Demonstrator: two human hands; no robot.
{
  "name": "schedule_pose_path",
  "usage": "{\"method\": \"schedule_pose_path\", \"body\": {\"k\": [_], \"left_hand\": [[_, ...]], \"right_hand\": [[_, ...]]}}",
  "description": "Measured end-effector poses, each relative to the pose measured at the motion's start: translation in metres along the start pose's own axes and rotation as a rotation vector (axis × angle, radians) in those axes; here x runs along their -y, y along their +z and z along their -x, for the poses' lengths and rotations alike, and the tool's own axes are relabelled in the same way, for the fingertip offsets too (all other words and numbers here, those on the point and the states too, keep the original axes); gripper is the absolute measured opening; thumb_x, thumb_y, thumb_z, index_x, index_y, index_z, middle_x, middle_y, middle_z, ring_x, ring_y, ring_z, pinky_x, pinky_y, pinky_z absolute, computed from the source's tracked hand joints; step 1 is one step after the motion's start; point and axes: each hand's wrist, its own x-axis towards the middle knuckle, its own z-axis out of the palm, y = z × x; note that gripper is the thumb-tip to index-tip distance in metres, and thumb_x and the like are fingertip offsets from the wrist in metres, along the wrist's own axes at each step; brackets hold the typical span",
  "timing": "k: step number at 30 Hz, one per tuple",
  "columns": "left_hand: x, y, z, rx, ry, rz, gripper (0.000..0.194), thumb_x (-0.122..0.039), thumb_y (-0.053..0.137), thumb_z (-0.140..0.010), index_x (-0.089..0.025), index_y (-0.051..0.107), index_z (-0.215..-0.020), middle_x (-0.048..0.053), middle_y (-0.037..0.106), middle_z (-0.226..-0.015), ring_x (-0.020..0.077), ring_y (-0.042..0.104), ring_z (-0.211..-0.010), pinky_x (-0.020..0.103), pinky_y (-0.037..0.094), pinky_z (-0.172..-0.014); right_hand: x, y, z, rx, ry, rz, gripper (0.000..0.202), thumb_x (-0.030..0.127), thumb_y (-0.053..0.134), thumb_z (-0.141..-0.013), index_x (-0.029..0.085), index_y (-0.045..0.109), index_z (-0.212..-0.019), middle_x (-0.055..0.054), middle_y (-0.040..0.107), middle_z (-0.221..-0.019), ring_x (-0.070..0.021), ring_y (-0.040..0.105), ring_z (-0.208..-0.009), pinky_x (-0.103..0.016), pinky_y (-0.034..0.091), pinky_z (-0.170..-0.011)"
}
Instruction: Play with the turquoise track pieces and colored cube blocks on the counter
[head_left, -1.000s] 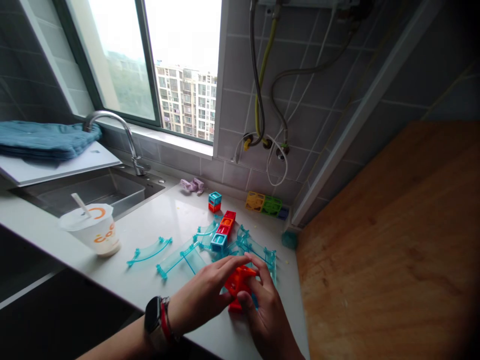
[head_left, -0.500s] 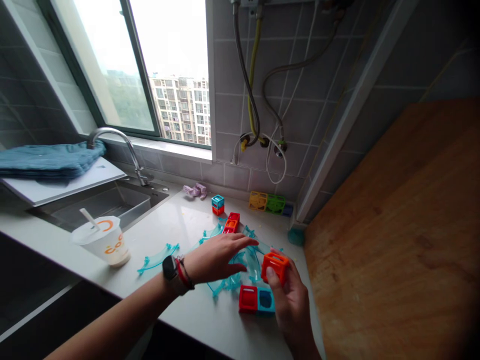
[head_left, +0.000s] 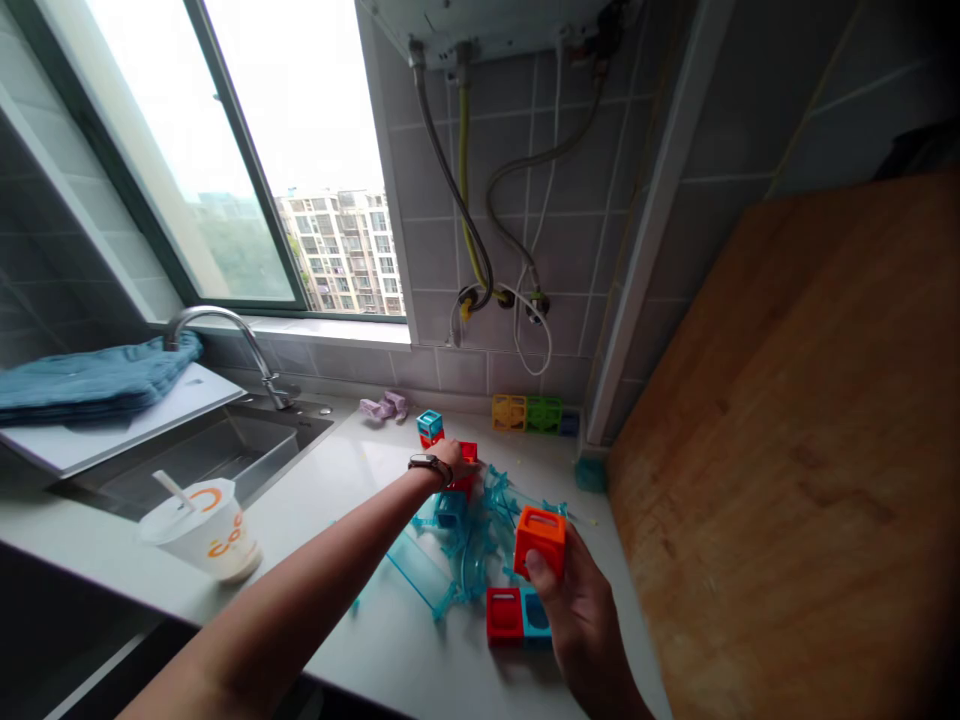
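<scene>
My right hand (head_left: 581, 610) grips an orange cube block (head_left: 540, 543) with a round opening, held above the counter. Just below it, a red cube block (head_left: 504, 616) and a light-blue cube block (head_left: 535, 614) lie side by side. Farther away, my left hand (head_left: 451, 458), with a dark watch at the wrist, is at a group of red blocks (head_left: 468, 452); its fingers are mostly hidden. Behind that hand stands a small stack (head_left: 430, 427), light blue over red. Clear teal track pieces (head_left: 472, 560) lie jumbled between my hands.
A drink cup with straw (head_left: 202, 530) stands left, near the counter's front edge. Beyond it are the sink (head_left: 247, 450) and faucet (head_left: 240, 325). Yellow and green blocks (head_left: 526, 413) line the back wall. A wooden board (head_left: 795, 450) bounds the right side.
My left hand has reached forward from over the track pieces to the red blocks. The orange cube stays in my right hand, turned slightly. The camera view has shifted.
</scene>
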Motion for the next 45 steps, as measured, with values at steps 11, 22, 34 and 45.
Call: {"method": "schedule_pose_path", "body": {"k": [11,22,34,45], "left_hand": [[-0.012,0.021,-0.008,-0.191,0.001,0.028,0.044,-0.045,0.063,-0.095,-0.010,0.061,-0.123,0.020,0.064,-0.125,0.0290,0.068,-0.108,0.040,0.056,-0.089],[-0.026,0.030,0.030,-0.385,0.280,-0.005,0.038,-0.022,0.053,-0.094,-0.023,0.050,-0.132,0.013,0.058,-0.125,0.0285,0.061,-0.112,0.035,0.054,-0.082],[-0.039,0.032,0.039,-0.384,0.442,-0.045,0.034,-0.020,0.054,-0.094,-0.023,0.056,-0.127,0.014,0.057,-0.124,0.0302,0.059,-0.110,0.037,0.057,-0.079],[-0.041,0.037,0.044,-0.449,0.462,0.011,0.023,-0.019,0.051,-0.096,-0.018,0.062,-0.116,0.015,0.060,-0.116,0.0299,0.059,-0.101,0.039,0.056,-0.077]], "right_hand": [[-0.001,0.003,0.001,0.056,-0.021,0.017,0.025,0.038,0.059,-0.099,0.024,0.070,-0.115,-0.009,0.068,-0.116,-0.0255,0.067,-0.108,-0.036,0.056,-0.097],[0.007,0.014,-0.003,0.187,-0.077,0.017,0.022,0.034,0.059,-0.097,0.024,0.076,-0.108,-0.009,0.067,-0.123,-0.0247,0.067,-0.111,-0.032,0.056,-0.095],[-0.011,0.047,-0.035,0.473,-0.166,0.147,0.008,0.026,0.071,-0.086,0.020,0.074,-0.082,-0.009,0.052,-0.150,-0.0269,0.066,-0.116,-0.040,0.050,-0.104],[-0.008,0.048,-0.025,0.540,-0.167,0.134,0.010,0.028,0.070,-0.084,0.019,0.071,-0.080,-0.009,0.057,-0.143,-0.0239,0.069,-0.102,-0.036,0.054,-0.097]]}}
